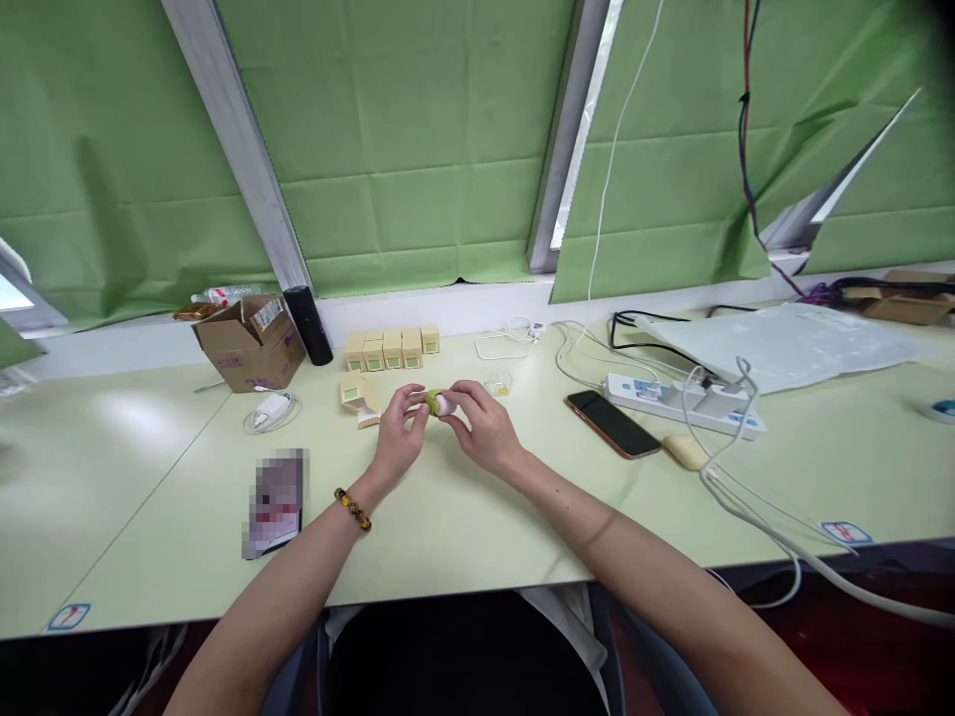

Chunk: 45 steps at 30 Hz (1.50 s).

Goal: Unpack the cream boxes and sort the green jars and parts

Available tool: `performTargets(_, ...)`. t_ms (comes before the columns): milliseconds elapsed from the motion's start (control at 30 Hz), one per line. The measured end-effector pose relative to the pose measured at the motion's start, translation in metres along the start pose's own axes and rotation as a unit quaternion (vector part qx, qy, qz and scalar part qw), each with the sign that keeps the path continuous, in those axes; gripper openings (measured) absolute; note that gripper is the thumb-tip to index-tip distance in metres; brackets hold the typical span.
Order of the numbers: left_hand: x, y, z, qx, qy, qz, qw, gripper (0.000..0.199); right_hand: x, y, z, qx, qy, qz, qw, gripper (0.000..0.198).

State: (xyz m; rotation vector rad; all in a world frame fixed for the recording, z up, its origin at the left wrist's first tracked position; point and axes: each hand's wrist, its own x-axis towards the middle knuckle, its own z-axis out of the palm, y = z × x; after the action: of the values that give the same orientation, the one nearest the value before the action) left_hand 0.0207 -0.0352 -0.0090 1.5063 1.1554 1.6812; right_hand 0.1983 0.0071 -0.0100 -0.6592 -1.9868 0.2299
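A small rounded green-and-white object (443, 405) is pinched between the fingertips of both hands, above the table. My left hand (398, 434) grips its green side, and my right hand (483, 428) closes on the white side. What exactly the object is cannot be made out. Just left of my left hand lies an opened small cardboard box (362, 400) with its flap toward me. Behind it stands a row of several small tan boxes (383, 351) with green labels. A small clear plastic piece (498, 384) with yellow in it rests beyond my right hand.
At the left are a brown carton (250, 348), a black cylinder (308, 326), a white charger (272, 410) and a partly pixelated flat item (275, 502). On the right lie a phone (613, 425), a cream mouse-shaped item (684, 451), a power strip (678, 403) and loose cables.
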Motion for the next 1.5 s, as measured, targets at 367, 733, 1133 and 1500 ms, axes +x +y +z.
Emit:
performTargets(367,-0.004,-0.004,-0.001,0.097,-0.01,0.064,0.993,0.037,-0.003,0.001,0.0,-0.111,-0.01,-0.084,0.99,0.029)
performTargets(733,-0.007,-0.002,0.001,0.182,-0.037,0.142,0.972,0.035,-0.002,-0.003,-0.003,-0.14,0.015,-0.154,0.978,0.037)
performTargets(1133,-0.005,-0.001,0.001,0.239,-0.036,0.143,0.96,0.032,0.0,-0.001,0.004,-0.136,0.006,-0.153,0.979,0.035)
performTargets(1500,-0.004,0.001,0.0,0.226,-0.045,0.138,0.963,0.036,0.001,0.001,0.009,-0.132,0.012,-0.132,0.982,0.033)
